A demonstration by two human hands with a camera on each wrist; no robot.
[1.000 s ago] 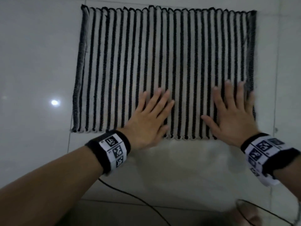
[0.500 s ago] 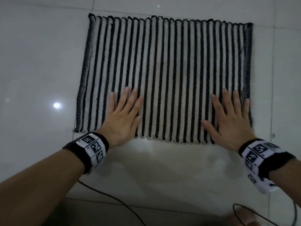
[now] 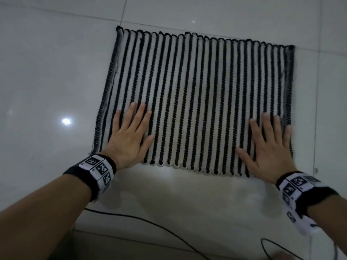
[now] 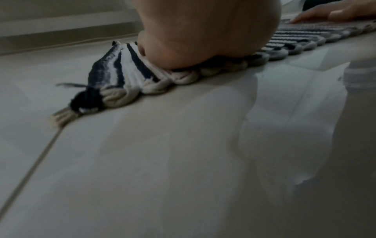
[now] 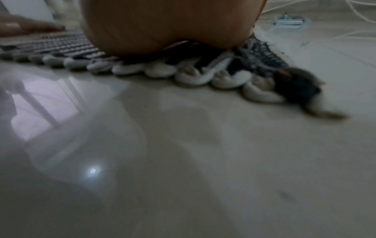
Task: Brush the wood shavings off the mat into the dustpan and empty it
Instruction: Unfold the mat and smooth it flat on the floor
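A black-and-white striped woven mat (image 3: 202,94) lies flat on the pale tiled floor. My left hand (image 3: 129,136) rests flat on its near left corner with the fingers straight and spread. Flat on the near right corner lies my right hand (image 3: 268,145), fingers also straight. In the left wrist view the palm (image 4: 203,37) presses the mat's looped edge (image 4: 130,77). The right wrist view shows the palm (image 5: 167,27) on the mat's right corner (image 5: 260,77). I see no shavings, brush or dustpan in the head view.
A thin black cable (image 3: 150,224) runs across the floor near me, with a loop (image 3: 277,248) at the lower right. In the right wrist view a pale flat object (image 5: 291,22) and white cables (image 5: 358,11) lie on the floor beyond the mat. Glossy tiles surround the mat.
My left hand has slid leftward along the mat's near edge, from its middle to the left corner. The right hand has stayed at the right corner.
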